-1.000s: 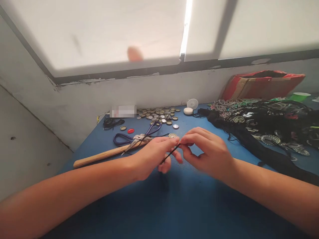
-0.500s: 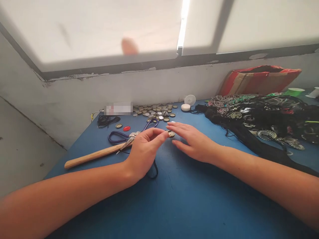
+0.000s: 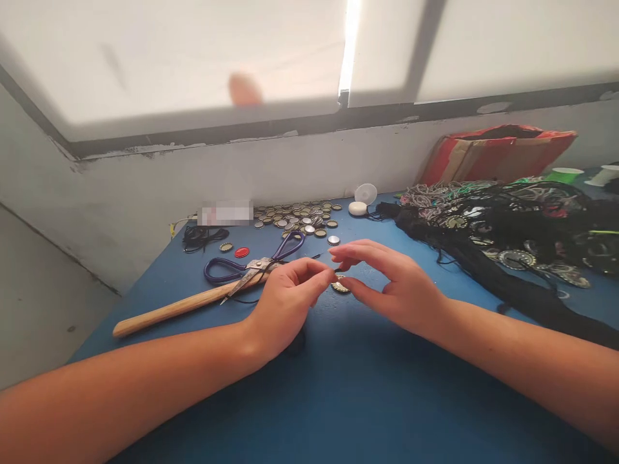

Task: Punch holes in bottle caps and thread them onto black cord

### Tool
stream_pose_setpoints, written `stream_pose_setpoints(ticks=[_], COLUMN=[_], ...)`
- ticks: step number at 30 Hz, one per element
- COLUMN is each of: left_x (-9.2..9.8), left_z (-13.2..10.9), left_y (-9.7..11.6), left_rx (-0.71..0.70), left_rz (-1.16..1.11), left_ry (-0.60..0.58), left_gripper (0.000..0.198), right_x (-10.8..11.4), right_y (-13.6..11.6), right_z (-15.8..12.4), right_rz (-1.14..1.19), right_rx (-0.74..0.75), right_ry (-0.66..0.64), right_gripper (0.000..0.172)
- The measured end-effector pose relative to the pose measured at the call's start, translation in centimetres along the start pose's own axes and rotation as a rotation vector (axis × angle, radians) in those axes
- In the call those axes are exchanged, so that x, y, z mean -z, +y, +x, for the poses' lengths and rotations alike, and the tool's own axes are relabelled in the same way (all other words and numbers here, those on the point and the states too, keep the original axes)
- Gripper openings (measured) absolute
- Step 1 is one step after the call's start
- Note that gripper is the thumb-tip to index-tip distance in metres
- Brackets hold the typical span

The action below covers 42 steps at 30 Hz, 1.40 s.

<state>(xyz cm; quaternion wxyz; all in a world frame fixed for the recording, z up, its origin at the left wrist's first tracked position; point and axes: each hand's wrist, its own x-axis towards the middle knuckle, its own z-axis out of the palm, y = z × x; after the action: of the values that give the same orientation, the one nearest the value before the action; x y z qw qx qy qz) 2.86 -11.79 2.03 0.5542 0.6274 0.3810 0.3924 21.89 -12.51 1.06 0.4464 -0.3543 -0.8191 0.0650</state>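
I am pinching with my left hand (image 3: 285,303), pressing thumb and index finger together, and a bit of black cord (image 3: 337,271) is showing right at their tips. My right hand (image 3: 396,283) is meeting it from three o'clock, arching its fingers and leaving a gap between index finger and thumb; whether it is gripping the cord too, I cannot tell. A bottle cap (image 3: 342,287) is sitting just under my fingertips, at six o'clock from them, partly covered; I cannot tell if it is resting on the blue table (image 3: 367,393) or hanging from my hold.

Counting from my fingertips, with twelve toward the wall (image 3: 309,161), blue-handled scissors (image 3: 258,263) are lying between nine and ten, crossing over a wooden stick (image 3: 169,312) that is stretching out toward nine. A red cap (image 3: 242,252) is lying beyond the scissors, near half past nine. The heap of caps (image 3: 300,216) is spreading at eleven, and a silver cap (image 3: 333,240) is lying alone at twelve. A white round case (image 3: 358,209) is sitting between twelve and one. At two, a red-and-brown box (image 3: 503,158) is standing behind tangled cords (image 3: 483,222).
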Motion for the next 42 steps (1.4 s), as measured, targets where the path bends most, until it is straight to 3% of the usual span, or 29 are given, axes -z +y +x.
stream_pose_setpoints(ticks=[8,16,21,25,34,38,42], left_x=[-0.1,0.0,0.1,0.1,-0.1,-0.1,0.0], left_z=[0.3,0.5,0.7,0.8,0.6,0.8,0.6], left_y=[-0.1,-0.3,-0.4,-0.3,-0.6,-0.4,-0.2], left_rx=[-0.019,0.033,0.099,0.096,0.079,0.080,0.111], left_rz=[0.003,0.070,0.056,0.089,0.052,-0.003,-0.036], left_ry=[-0.048,-0.031,-0.065,-0.107,-0.097,-0.077,-0.022], left_gripper=[0.019,0.022,0.027,0.029,0.028,0.028,0.032], right_x=[-0.1,-0.1,0.0,-0.2,-0.6,-0.3,-0.1], right_y=[-0.6,-1.3,-1.1,-0.8,-1.1,-1.2,-1.1], right_z=[-0.1,0.5,0.7,0.6,0.6,0.0,-0.4], right_rz=[0.096,0.479,0.623,0.666,0.469,0.344,0.108], right_rx=[0.040,-0.441,-0.554,-0.546,-0.483,-0.446,-0.145], right_ry=[-0.021,-0.022,-0.017,-0.048,-0.027,0.055,0.137], right_gripper=[0.037,0.035,0.027,0.023,0.016,0.016,0.024])
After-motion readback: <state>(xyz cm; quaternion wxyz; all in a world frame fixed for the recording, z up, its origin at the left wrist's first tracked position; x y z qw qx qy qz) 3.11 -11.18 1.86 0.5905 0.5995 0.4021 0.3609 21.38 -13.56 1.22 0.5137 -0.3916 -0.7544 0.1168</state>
